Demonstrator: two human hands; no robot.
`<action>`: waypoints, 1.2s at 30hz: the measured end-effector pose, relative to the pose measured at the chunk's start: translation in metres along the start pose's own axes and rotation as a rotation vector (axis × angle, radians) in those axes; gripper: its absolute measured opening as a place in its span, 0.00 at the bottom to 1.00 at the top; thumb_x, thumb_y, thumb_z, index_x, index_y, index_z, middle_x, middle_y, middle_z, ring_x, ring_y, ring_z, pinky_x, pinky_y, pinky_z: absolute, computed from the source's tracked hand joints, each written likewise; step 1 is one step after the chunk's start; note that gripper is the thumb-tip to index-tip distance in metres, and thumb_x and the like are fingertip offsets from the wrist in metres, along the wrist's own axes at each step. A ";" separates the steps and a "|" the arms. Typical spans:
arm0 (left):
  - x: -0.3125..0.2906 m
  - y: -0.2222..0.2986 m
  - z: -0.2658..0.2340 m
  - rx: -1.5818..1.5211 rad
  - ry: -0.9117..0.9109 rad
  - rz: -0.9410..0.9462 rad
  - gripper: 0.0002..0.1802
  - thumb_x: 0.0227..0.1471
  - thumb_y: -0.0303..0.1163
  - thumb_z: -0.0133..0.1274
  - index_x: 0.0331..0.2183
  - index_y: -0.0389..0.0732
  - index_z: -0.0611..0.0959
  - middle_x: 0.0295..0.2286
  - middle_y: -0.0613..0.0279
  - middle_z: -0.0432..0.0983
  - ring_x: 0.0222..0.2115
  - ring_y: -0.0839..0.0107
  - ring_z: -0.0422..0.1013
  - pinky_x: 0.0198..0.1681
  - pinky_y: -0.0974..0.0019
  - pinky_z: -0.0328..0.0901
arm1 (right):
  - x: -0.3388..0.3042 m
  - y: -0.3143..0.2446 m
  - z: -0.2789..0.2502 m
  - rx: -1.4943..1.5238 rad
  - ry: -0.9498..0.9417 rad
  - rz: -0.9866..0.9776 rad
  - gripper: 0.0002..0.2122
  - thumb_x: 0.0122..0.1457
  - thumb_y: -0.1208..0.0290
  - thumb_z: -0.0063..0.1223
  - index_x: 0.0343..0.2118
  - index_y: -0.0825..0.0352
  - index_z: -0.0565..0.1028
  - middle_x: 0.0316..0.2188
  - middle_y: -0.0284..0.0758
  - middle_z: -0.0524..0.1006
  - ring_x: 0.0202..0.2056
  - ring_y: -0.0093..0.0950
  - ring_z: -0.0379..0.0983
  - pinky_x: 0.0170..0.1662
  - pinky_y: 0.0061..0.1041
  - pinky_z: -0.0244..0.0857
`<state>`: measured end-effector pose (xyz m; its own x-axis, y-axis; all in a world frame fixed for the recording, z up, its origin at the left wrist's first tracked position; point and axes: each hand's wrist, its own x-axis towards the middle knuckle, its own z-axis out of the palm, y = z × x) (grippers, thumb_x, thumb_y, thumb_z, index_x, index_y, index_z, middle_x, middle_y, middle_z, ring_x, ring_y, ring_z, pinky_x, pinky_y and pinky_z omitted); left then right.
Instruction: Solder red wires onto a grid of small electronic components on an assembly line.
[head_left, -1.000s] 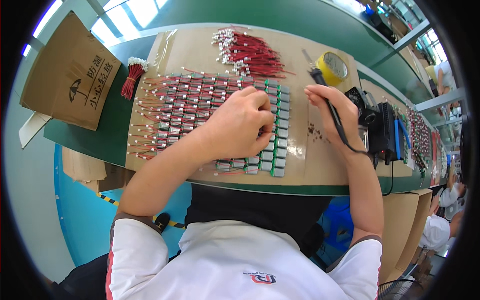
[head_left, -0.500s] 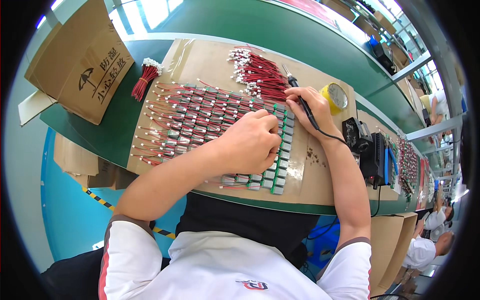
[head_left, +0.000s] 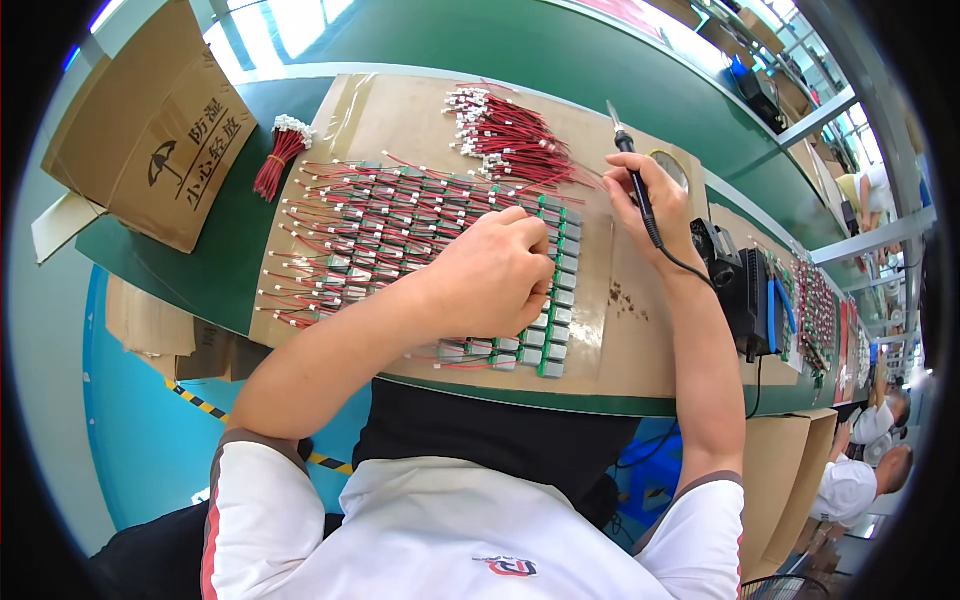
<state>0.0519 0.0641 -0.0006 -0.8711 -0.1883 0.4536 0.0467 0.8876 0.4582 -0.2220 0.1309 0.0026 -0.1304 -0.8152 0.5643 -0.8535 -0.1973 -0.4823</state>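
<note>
My right hand grips a soldering iron like a pen, its metal tip pointing up and away over the cardboard sheet. Over the right part of a grid of small grey cells with green circuit boards, my left hand is closed, fingertips pinched downward; whatever they pinch is hidden. Red and black wires with white connectors are laid across the grid's left part. Beyond the grid lies a loose pile of red wires with white plugs. A wire end reaches toward my right hand.
A tape roll stands behind my right hand. Beside that forearm are a black soldering station and brown crumbs. At left are a cardboard carton and a bundle of red wires. Other people sit far right.
My right hand and the soldering iron have moved right, away from the grid, with the tip higher. My left hand stays over the cells. The whole view has shifted slightly.
</note>
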 end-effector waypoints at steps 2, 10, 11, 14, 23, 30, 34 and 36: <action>0.000 0.000 -0.001 -0.007 -0.005 0.006 0.05 0.45 0.29 0.67 0.25 0.41 0.86 0.36 0.58 0.78 0.42 0.56 0.74 0.50 0.54 0.71 | 0.000 0.001 -0.004 -0.034 0.032 -0.050 0.12 0.62 0.80 0.65 0.48 0.66 0.80 0.33 0.34 0.84 0.33 0.24 0.82 0.38 0.25 0.75; 0.001 0.003 -0.004 -0.007 -0.049 -0.019 0.06 0.46 0.31 0.69 0.26 0.41 0.86 0.37 0.58 0.78 0.42 0.56 0.73 0.50 0.54 0.71 | -0.002 0.001 -0.014 -0.128 0.135 -0.048 0.12 0.62 0.80 0.65 0.48 0.65 0.80 0.33 0.34 0.84 0.34 0.22 0.82 0.41 0.23 0.76; 0.001 0.003 -0.005 -0.005 -0.052 -0.014 0.06 0.46 0.31 0.69 0.26 0.41 0.86 0.37 0.58 0.78 0.42 0.56 0.73 0.50 0.54 0.71 | -0.003 0.000 -0.014 -0.127 0.129 -0.055 0.12 0.62 0.80 0.65 0.48 0.65 0.80 0.33 0.34 0.84 0.34 0.22 0.82 0.41 0.23 0.76; 0.002 0.004 -0.008 -0.010 -0.050 -0.016 0.09 0.46 0.33 0.70 0.28 0.41 0.87 0.37 0.58 0.78 0.42 0.56 0.73 0.50 0.54 0.71 | -0.007 -0.005 -0.014 -0.005 0.205 0.081 0.11 0.63 0.78 0.66 0.48 0.65 0.80 0.35 0.32 0.84 0.35 0.20 0.81 0.42 0.22 0.76; 0.015 0.030 -0.036 -0.122 0.279 -0.284 0.10 0.55 0.29 0.69 0.38 0.34 0.88 0.32 0.56 0.82 0.30 0.66 0.78 0.35 0.63 0.72 | -0.016 -0.009 -0.020 0.081 0.295 0.062 0.13 0.63 0.79 0.68 0.49 0.65 0.79 0.36 0.30 0.84 0.37 0.18 0.80 0.46 0.21 0.75; 0.066 -0.011 -0.047 -0.126 0.305 -0.509 0.20 0.58 0.33 0.65 0.50 0.32 0.87 0.31 0.50 0.86 0.31 0.59 0.82 0.42 0.60 0.75 | -0.031 -0.012 -0.008 0.120 0.327 0.022 0.13 0.62 0.77 0.69 0.48 0.65 0.79 0.35 0.30 0.84 0.36 0.18 0.80 0.45 0.21 0.75; 0.098 -0.043 -0.033 -0.395 0.254 -0.609 0.19 0.61 0.33 0.67 0.49 0.32 0.88 0.32 0.62 0.85 0.29 0.78 0.76 0.34 0.72 0.71 | -0.036 -0.017 -0.002 0.128 0.371 -0.004 0.12 0.61 0.80 0.69 0.46 0.67 0.81 0.34 0.33 0.84 0.34 0.21 0.82 0.41 0.21 0.76; 0.104 -0.050 -0.025 -0.483 0.143 -0.672 0.15 0.61 0.33 0.66 0.45 0.32 0.90 0.31 0.64 0.86 0.29 0.82 0.75 0.31 0.75 0.70 | -0.038 -0.017 -0.002 0.138 0.335 0.031 0.11 0.61 0.79 0.68 0.46 0.67 0.81 0.34 0.33 0.84 0.34 0.21 0.82 0.42 0.22 0.76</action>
<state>-0.0288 -0.0109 0.0429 -0.7197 -0.6928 0.0451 -0.2275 0.2967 0.9275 -0.2036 0.1665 -0.0098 -0.3330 -0.6025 0.7253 -0.7733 -0.2657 -0.5757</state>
